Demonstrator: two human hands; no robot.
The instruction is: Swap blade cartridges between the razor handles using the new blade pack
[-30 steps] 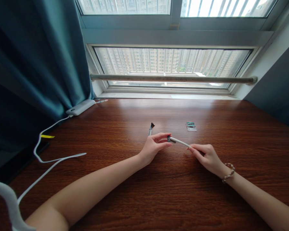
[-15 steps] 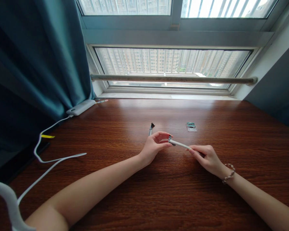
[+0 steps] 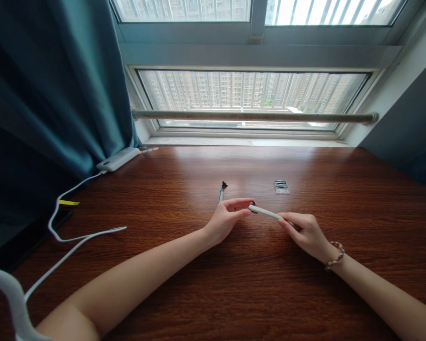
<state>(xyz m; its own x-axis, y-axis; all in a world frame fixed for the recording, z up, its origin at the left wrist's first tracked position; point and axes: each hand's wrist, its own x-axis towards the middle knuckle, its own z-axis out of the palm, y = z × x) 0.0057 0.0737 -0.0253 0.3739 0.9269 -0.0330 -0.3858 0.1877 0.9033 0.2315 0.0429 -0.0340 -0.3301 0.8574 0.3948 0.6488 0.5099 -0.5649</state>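
My right hand is closed around the lower end of a slim white handle, which looks like that of a razor. A small dark and metallic head sits at the handle's far end. The thumb and fingers of my left hand pinch this head from the left. Just behind my left hand lies a small brush with dark bristles, its lower part hidden by the hand. A small clear case with green strips lies farther back to the right.
On the brown wooden table, a white power strip or box lies at the back left by the blue curtain. A white cable with a yellow tag loops along the left. A curved white stand rises at the near left.
The head has turned slightly between my left fingers, and the fingers have shifted a little on it. My right hand stays almost still on the handle. The view has moved slightly.
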